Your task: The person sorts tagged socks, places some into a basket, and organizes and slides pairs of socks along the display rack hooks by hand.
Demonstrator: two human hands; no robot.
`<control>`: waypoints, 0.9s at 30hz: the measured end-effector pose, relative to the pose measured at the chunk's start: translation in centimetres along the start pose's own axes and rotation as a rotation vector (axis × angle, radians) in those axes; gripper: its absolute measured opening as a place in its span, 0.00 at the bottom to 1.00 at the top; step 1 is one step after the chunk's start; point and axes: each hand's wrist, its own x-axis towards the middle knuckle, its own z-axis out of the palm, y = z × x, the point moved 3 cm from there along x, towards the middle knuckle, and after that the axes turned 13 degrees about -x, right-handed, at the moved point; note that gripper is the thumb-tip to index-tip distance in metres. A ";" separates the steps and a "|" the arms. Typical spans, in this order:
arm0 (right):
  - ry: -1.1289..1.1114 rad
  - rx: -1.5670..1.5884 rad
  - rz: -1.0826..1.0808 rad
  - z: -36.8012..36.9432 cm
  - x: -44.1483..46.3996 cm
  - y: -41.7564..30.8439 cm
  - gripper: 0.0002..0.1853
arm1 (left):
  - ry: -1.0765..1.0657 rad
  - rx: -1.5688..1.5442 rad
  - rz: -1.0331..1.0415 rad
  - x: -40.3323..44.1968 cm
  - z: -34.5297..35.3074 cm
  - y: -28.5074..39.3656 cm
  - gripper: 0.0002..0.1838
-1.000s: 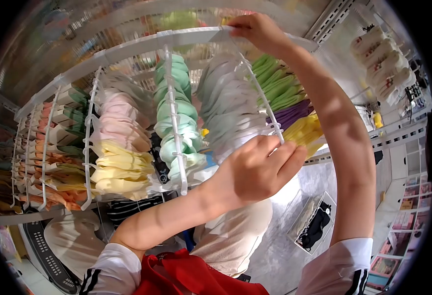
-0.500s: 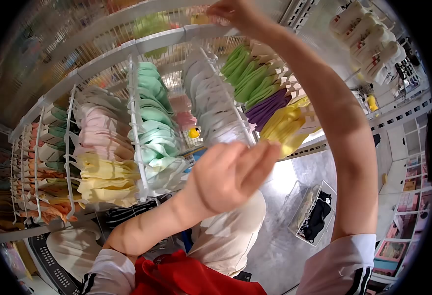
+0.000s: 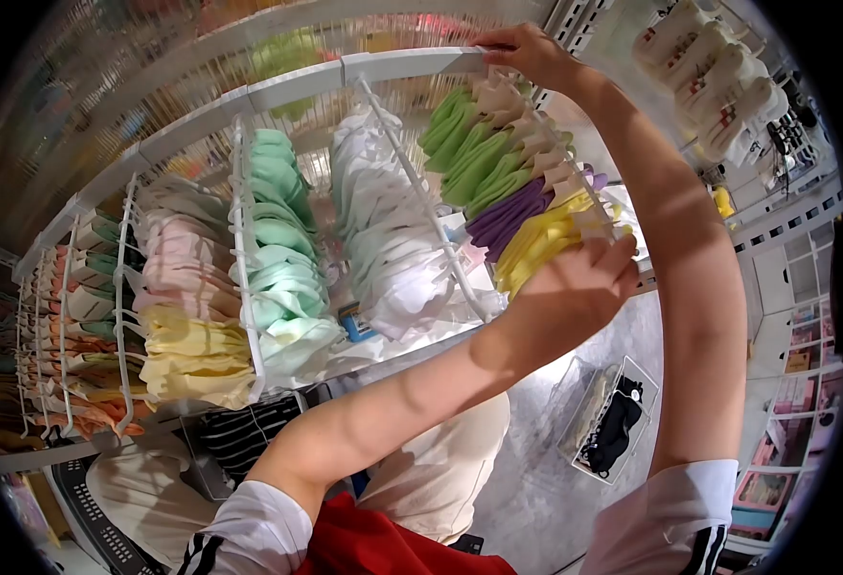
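My left hand [image 3: 584,283] is at the front end of the rightmost hook [image 3: 575,168], beside yellow items [image 3: 539,244]; its fingers are closed, and what they grip is hidden. Up at the back, my right hand [image 3: 529,56] has its fingers on the white rail [image 3: 412,63] near the top of that hook. Green items [image 3: 474,153] and purple ones [image 3: 509,220] hang behind the yellow. To the left, white fabric items [image 3: 392,240] and mint ones [image 3: 282,240] hang on white hooks.
Pink [image 3: 186,254] and pale yellow items [image 3: 194,355] hang further left. A wire basket [image 3: 613,422] with black and cream things stands on the grey floor. White items [image 3: 728,86] hang at the upper right. A striped black thing [image 3: 249,431] lies below the rack.
My left hand has moved right, from the neighbouring hook's end to the rightmost hook's end. My right hand lifted off the rail and touches it again further right. The view has shifted.
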 end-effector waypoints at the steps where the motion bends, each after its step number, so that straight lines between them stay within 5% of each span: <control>1: -0.015 0.006 0.013 0.0 0.0 0.0 0.14 | -0.047 -0.048 -0.032 0.1 0.2 -0.3 0.08; 22: 0.106 0.053 0.114 0.5 -0.5 -0.8 0.14 | 0.092 0.004 0.132 1.1 -0.2 -0.4 0.05; 27: 0.142 -0.048 -0.002 -1.0 0.2 -1.9 0.13 | 0.067 0.062 0.138 0.7 -0.6 -0.4 0.05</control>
